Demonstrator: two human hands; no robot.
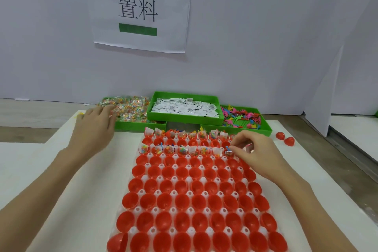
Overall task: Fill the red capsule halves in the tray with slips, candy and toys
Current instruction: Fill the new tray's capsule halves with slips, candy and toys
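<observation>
Two loose red halves (pixel 285 138) beside bins (pixel 266 129)

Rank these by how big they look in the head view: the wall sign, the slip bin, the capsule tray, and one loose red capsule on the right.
1. capsule tray, though nearest the camera
2. wall sign
3. slip bin
4. loose red capsule

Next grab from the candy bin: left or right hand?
Left. The left hand already reaches to the edge of the candy bin, fingers at the wrapped candies. The right hand is busy at the tray, pinching a piece over a red capsule half.
</observation>
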